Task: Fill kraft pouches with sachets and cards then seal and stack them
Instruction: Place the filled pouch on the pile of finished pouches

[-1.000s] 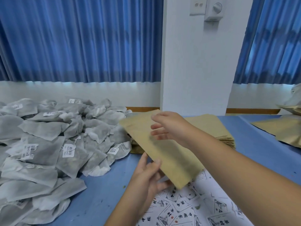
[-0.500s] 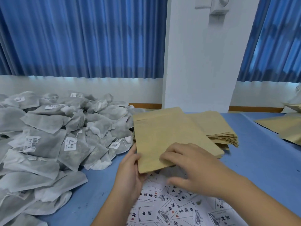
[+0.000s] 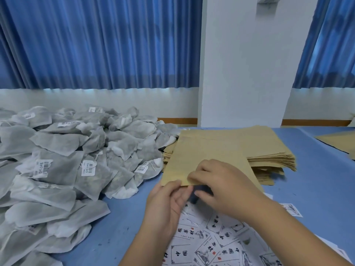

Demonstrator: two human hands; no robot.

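I hold one flat kraft pouch (image 3: 201, 156) over the blue table, its near edge towards me. My left hand (image 3: 169, 200) pinches that near edge from below at the left. My right hand (image 3: 219, 183) grips the same edge from above, fingers curled on the paper. Behind the pouch lies a stack of kraft pouches (image 3: 269, 150). A big heap of grey sachets (image 3: 76, 160) with white barcode tags fills the left. Printed cards (image 3: 215, 244) lie scattered under my forearms.
The blue table (image 3: 317, 185) runs right, where more kraft pouches (image 3: 338, 140) lie at the edge of view. A white pillar (image 3: 244, 73) and blue curtains (image 3: 96, 41) stand behind the table.
The pouch has swung from a tilted hold to lying nearly square in front of me. My right hand came down from the pouch's top to its near edge, beside my left hand.
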